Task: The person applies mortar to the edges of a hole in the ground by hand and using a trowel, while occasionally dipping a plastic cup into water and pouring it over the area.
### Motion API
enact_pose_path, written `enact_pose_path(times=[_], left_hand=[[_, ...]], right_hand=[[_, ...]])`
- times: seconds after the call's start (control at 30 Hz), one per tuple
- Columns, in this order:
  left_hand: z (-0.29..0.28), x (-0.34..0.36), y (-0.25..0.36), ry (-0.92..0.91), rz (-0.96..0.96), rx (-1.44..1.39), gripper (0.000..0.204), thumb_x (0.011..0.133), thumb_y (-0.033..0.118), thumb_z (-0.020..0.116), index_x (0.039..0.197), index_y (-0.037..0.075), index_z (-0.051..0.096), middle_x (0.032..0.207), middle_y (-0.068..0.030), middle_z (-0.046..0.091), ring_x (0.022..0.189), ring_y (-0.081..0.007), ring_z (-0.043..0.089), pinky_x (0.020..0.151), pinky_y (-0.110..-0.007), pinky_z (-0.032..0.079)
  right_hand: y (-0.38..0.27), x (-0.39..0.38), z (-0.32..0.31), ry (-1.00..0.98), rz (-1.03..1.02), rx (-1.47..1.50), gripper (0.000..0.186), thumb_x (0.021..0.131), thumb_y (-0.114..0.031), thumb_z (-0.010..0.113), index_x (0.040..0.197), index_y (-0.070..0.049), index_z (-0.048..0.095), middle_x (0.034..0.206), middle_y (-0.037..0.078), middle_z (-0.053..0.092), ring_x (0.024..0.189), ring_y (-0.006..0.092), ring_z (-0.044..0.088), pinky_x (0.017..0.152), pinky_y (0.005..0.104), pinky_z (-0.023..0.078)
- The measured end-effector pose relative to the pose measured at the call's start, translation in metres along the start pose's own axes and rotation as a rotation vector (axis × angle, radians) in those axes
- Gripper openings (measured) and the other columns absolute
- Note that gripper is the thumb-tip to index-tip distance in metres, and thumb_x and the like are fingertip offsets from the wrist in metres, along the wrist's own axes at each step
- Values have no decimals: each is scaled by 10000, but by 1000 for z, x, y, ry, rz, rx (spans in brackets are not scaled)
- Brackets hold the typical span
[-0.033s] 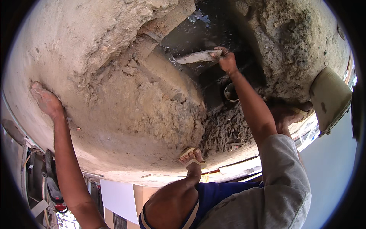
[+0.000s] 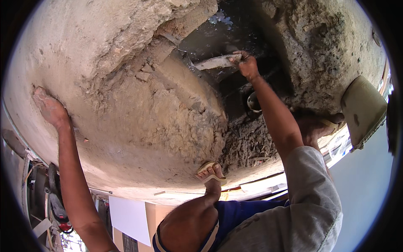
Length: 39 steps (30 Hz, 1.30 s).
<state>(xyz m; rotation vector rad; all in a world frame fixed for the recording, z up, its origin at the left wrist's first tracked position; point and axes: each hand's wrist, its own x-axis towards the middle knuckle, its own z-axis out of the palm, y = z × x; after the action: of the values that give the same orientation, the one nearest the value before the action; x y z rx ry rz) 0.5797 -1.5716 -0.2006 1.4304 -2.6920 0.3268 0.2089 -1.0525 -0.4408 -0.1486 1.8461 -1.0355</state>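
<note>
My right hand [image 2: 247,66] is closed round the right end of a long, flat, pale strip [image 2: 218,62] smeared with mud. The strip lies nearly level over a hole of dark water [image 2: 247,33], its left end close to the hole's muddy left edge. What it is made of, I cannot make out. Below my right wrist, a round pipe opening [image 2: 253,101] shows inside the hole. Far to the left, my left hand [image 2: 50,108] rests flat on the concrete floor [image 2: 67,67], fingers stretched out and dusty, holding nothing.
Broken concrete and wet soil [image 2: 168,117] border the hole on both sides. My sandalled foot [image 2: 210,171] stands at its near edge. An olive-grey bucket-like container [image 2: 364,111] lies at the right. White panels [image 2: 130,218] and clutter stand behind me at the lower left.
My right hand has shifted very slightly left along with the strip. Otherwise the scene looks the same.
</note>
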Motion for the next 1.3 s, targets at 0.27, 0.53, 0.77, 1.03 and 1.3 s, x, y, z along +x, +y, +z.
enact_pose_path(times=[0.27, 0.53, 0.77, 1.03, 1.3], left_hand=[[-2, -5, -1, 27, 41, -76, 486, 1026, 308, 324, 1282, -56, 519, 1325, -229, 513, 1247, -358, 450, 1081, -389, 311], [-17, 2, 28, 0, -207, -253, 601, 995, 462, 357, 1288, -36, 519, 1348, -236, 493, 1282, -363, 420, 1092, -403, 292], [-4, -4, -3, 44, -132, -209, 620, 992, 478, 355, 1358, -10, 466, 1418, -236, 427, 1352, -351, 351, 1129, -395, 250], [-16, -2, 31, -11, -219, -248, 618, 1008, 452, 339, 1372, -38, 437, 1451, -223, 393, 1375, -339, 320, 1145, -385, 220], [-12, -2, 12, 3, -122, -204, 588, 1013, 415, 367, 1361, -53, 441, 1443, -229, 403, 1362, -339, 341, 1129, -373, 240]], right_hand=[[-29, -61, 24, 243, 10, -289, 207, 824, -37, 735, 1003, -21, 632, 892, 15, 659, 814, 90, 587, 760, 241, 476], [-58, -107, -46, 440, 89, 85, 227, 815, -91, 740, 998, -3, 640, 872, 38, 661, 802, 124, 598, 728, 267, 479], [-61, -186, -30, 12, 817, 654, 226, 943, -79, 567, 1163, -30, 574, 974, 39, 628, 843, 147, 603, 704, 251, 519], [-26, -155, 12, 183, 765, 935, 212, 954, -52, 535, 1165, -46, 554, 1036, 32, 597, 931, 162, 594, 868, 301, 545], [26, -24, 27, 468, 498, 1207, 329, 941, -45, 550, 1267, -41, 503, 1150, 51, 584, 989, 179, 598, 903, 335, 555]])
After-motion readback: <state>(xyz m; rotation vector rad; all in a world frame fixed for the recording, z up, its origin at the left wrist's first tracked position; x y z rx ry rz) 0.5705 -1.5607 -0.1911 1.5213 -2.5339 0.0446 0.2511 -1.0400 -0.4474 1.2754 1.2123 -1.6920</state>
